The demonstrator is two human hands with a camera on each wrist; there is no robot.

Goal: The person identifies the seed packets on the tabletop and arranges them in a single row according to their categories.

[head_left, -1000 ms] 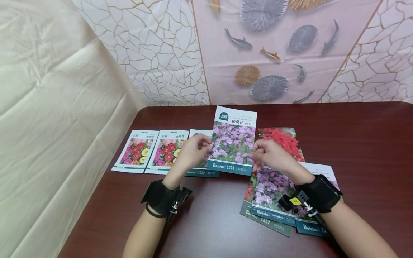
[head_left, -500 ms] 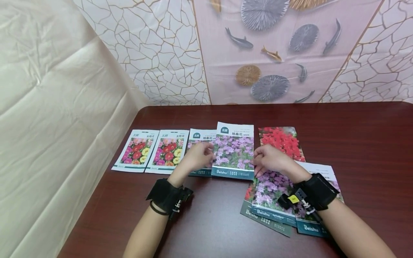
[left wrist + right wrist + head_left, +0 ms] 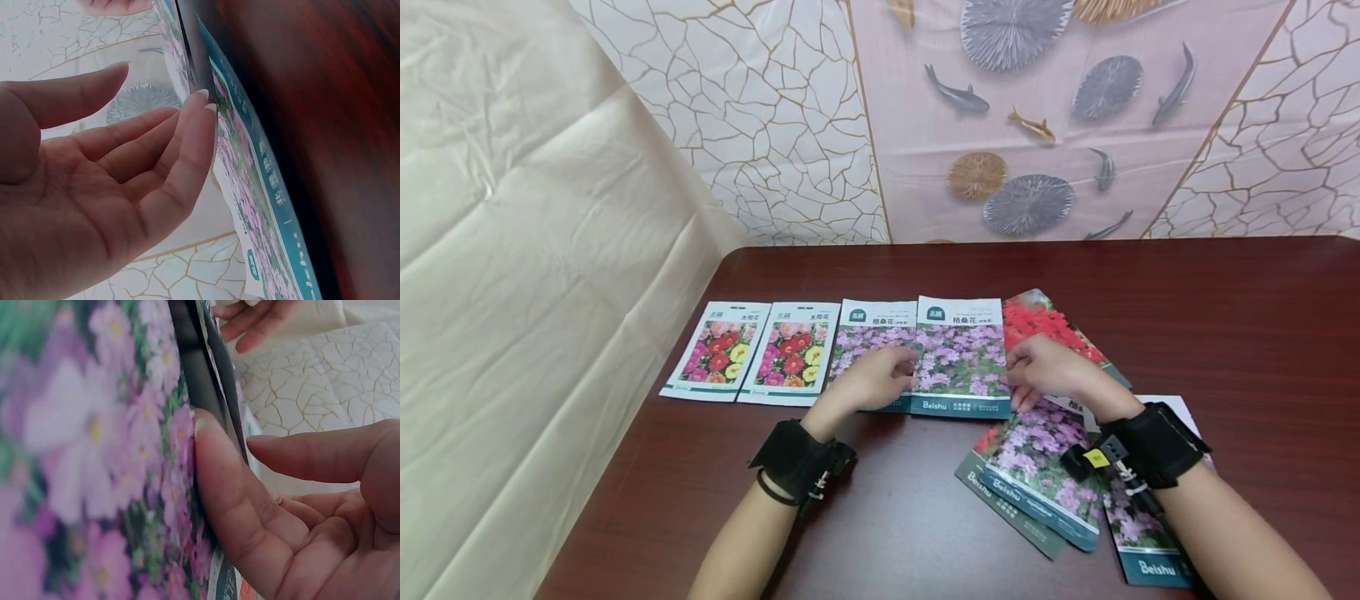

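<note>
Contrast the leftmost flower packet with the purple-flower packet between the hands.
The leftmost flower packet shows multicoloured blooms; the purple-flower packet, purple ones. The leftmost flower packet's picture has white side margins; the purple-flower packet's runs edge to edge. Both have white tops with Chinese lettering.

Your left hand (image 3: pixel 876 379) covers the lower middle of the third packet (image 3: pixel 868 333) in the row, hiding part of its bottom band. Your right hand (image 3: pixel 1047 371) blocks some of the upper red-flower packet (image 3: pixel 1037 318) and the top of the purple pile packet (image 3: pixel 1048 462); that one conceals most of the lower red-flower packet (image 3: pixel 1011 508). You lose much of the far-right packet (image 3: pixel 1131 523) behind your right wristband (image 3: pixel 1168 446) and right forearm (image 3: pixel 1240 533). The head view's bottom edge cuts off both forearms. Fine print is too small to read. In the right wrist view, the nearest printed flowers (image 3: pixel 81 437) are blurred and cropped at the left.
</note>
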